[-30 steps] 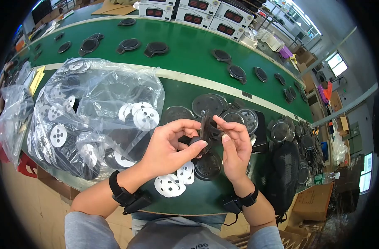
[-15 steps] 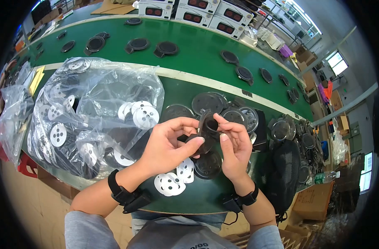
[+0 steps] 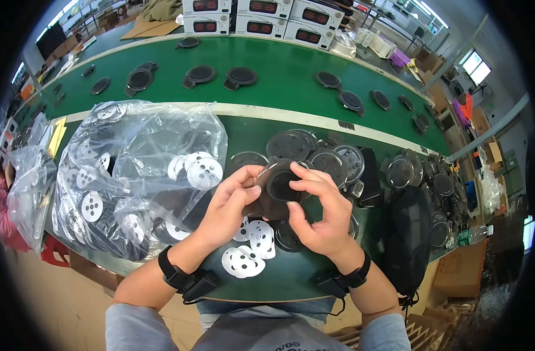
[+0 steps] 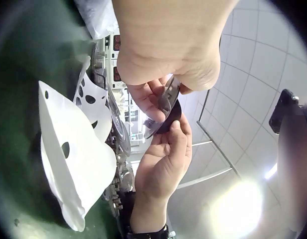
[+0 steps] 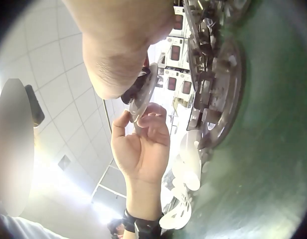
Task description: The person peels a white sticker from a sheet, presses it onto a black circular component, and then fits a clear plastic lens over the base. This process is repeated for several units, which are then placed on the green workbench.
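Note:
Both hands hold one translucent dark disc-shaped part (image 3: 266, 205) above the near table. The left hand (image 3: 223, 207) pinches its left edge with thumb and fingers. At its right, the right hand (image 3: 323, 213) grips a round black piece (image 3: 282, 186) that lies against the disc's face. In the left wrist view the disc (image 4: 168, 99) is seen nearly edge-on between the hands, with the black piece (image 4: 172, 118) bent away from it. The right wrist view shows the disc's (image 5: 148, 89) rim pinched by the left hand (image 5: 143, 149).
White perforated discs (image 3: 244, 261) lie near the front edge. A clear plastic bag (image 3: 127, 193) of white and black discs is at left. Translucent round housings (image 3: 288, 145) are behind the hands, a black mesh case (image 3: 403, 240) at right. Black round units (image 3: 242, 76) sit on the green belt.
The disc has turned from nearly edge-on to face the head camera. The right fingers have moved over the black piece. The units on the belt have shifted right, and the head view has moved slightly.

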Available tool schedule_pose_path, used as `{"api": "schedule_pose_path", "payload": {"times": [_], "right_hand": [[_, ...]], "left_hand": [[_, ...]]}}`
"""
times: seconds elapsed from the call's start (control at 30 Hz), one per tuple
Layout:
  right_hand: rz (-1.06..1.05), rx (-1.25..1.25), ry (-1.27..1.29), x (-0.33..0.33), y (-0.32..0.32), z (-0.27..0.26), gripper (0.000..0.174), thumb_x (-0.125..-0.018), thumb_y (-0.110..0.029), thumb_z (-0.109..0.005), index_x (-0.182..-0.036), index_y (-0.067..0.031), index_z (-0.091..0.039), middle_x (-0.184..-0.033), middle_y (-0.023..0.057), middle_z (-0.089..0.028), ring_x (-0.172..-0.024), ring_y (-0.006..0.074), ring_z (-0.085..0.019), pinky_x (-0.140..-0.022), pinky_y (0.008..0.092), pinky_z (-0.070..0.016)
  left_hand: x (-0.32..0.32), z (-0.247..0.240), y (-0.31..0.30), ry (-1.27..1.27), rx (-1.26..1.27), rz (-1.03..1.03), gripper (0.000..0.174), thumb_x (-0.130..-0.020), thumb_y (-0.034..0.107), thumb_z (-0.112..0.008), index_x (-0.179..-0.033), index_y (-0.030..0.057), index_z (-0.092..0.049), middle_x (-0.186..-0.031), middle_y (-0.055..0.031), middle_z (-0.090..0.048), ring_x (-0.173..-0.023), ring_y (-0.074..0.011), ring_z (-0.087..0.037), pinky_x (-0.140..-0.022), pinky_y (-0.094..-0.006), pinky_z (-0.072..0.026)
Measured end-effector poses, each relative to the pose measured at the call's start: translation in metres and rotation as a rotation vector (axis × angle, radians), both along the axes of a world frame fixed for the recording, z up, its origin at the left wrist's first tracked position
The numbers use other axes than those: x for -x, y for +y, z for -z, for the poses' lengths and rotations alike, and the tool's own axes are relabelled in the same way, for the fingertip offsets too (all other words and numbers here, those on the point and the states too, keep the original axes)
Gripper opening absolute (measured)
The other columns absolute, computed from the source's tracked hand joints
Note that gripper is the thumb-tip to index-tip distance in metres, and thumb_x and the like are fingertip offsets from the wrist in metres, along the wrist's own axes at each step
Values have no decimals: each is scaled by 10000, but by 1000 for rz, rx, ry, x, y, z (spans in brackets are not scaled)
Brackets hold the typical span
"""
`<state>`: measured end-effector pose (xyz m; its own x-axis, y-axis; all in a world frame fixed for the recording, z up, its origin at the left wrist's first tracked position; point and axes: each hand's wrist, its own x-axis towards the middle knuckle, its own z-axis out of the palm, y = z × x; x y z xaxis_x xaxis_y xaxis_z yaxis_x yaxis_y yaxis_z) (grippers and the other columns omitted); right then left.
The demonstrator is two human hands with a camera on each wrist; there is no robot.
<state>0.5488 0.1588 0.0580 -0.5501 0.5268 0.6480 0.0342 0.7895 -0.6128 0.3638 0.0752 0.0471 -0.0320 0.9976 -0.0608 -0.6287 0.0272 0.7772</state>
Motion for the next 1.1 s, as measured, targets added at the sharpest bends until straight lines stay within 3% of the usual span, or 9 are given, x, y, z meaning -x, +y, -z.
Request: {"api": "schedule_pose_path", "payload": {"times": [0.1,0.23,0.53,1.1], "right_hand": [[0,-75,-43,2,-2,-5,386,-711,-16,-746,-1087,-17,-659,-1274,200,-635,-1103,353,-636,-924,405,-524],[11,-141,-104,1,-2,-8,429,-686,-49,-780,-1099,-27,-667,-1297,190,-624,-1118,360,-623,-935,405,-512],[26,-190,-19,-1,-2,-7,449,-657,-72,-822,-1081,-11,-688,-1276,190,-634,-1045,335,-639,-884,386,-537],[19,-169,71,-3,0,-6,399,-700,-82,-814,-1070,1,-692,-1220,196,-664,-983,338,-659,-852,384,-551]], "left_hand": [[-3,2,-1,404,-123,-63,363,-908,80,-669,-1236,34,-521,-1080,-31,-622,-1025,-85,-577,-875,-265,-480],[-4,0,0,493,-145,-105,418,-877,80,-715,-1241,23,-519,-1095,-35,-614,-1039,-89,-558,-905,-266,-461],[-5,3,0,486,-218,-67,457,-923,199,-712,-1275,11,-490,-1182,-59,-583,-1121,-127,-531,-967,-299,-434],[-7,4,-2,463,-280,-52,517,-926,216,-715,-1314,29,-428,-1232,-71,-562,-1154,-139,-513,-992,-305,-412]]}}
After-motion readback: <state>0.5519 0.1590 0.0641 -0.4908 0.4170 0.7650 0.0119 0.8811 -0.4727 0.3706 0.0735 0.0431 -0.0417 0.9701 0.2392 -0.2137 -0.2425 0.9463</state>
